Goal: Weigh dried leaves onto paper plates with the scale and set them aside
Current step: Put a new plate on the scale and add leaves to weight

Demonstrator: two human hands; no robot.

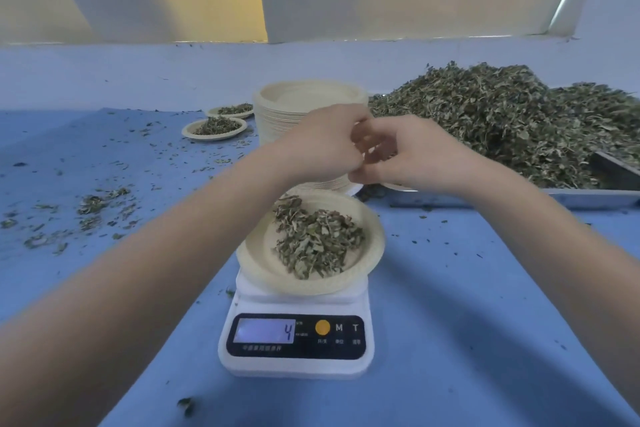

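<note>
Both hands, left hand (323,146) and right hand (412,156), meet with curled fingers above the plate (374,243) on the scale (298,340), likely to drop leaves (315,239); whether they grip anything, I cannot tell.

We see a white scale (296,333) on the blue table (467,305), display reading 4, with a paper plate (256,253) of dried leaves (317,241) sitting on it. Left hand (322,146) and right hand (412,152) meet fingertip to fingertip above the plate, fingers curled; whether they pinch anything is too blurred to tell. Behind them a plate stack (294,104), right a metal tray (588,198) heaped with a leaf pile (502,118), far left two filled plates (214,128), loose crumbs (90,208) between.
</note>
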